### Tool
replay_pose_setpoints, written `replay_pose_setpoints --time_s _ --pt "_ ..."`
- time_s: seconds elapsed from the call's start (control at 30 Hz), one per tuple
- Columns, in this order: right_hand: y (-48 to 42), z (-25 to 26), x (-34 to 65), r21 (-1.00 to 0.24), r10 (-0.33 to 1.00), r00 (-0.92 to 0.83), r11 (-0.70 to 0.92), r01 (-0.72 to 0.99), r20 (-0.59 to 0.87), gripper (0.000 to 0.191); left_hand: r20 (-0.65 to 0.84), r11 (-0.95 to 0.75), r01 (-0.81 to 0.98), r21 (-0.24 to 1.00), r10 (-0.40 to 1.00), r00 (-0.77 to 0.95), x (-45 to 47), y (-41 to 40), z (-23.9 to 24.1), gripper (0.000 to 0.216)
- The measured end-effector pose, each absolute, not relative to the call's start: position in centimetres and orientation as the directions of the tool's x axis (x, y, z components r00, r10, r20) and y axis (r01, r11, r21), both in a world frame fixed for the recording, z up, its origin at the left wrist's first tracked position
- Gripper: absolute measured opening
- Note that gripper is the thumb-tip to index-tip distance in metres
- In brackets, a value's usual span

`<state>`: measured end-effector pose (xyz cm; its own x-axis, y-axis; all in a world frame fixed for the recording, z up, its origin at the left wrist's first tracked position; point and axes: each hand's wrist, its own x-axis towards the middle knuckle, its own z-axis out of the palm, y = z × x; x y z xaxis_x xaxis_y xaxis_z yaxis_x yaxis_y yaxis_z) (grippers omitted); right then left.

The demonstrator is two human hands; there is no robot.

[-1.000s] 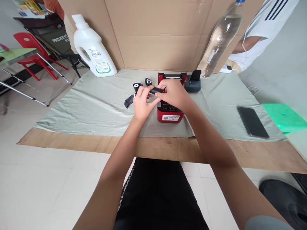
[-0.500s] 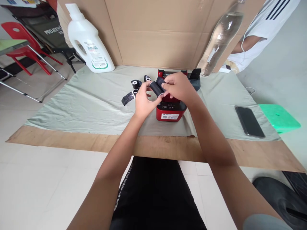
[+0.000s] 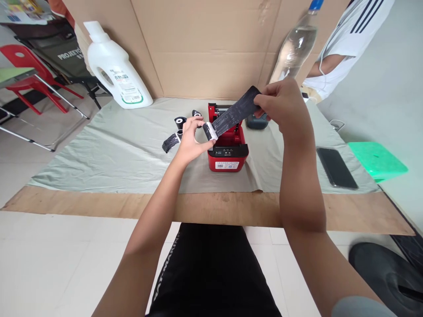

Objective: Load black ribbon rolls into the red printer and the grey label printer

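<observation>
My left hand grips a small paper roll by its two ends, thumb below and fingers above. From the roll a strip of black-coated paper stretches up to the right, its inner side white at the roll. My right hand pinches the strip's free end. Below and behind the strip stands a red printer with its lid up and a red hollow inside. Left of my left hand lie several other black rolls, among them one with a white core and one with a loose black tail.
A white detergent bottle stands at the back left, a clear water bottle at the back right, both before a cardboard panel. A black phone lies at the right on the grey cloth. Beyond, a person's white sleeve shows.
My right hand has moved up and right, drawing the black strip out from the roll. My left hand keeps the roll. More of the open printer shows.
</observation>
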<state>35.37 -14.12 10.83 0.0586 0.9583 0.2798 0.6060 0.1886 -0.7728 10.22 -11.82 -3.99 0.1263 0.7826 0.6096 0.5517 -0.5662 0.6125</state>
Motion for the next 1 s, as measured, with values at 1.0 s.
replay_pose_setpoints --time_s 1.0 --pt "-16.3 11.3 36.2 -0.505 0.971 -0.239 0.197 0.840 -0.019 0.027 -0.049 -0.770 0.638 -0.029 0.639 0.768 16.5 -6.6 4.8 0.023"
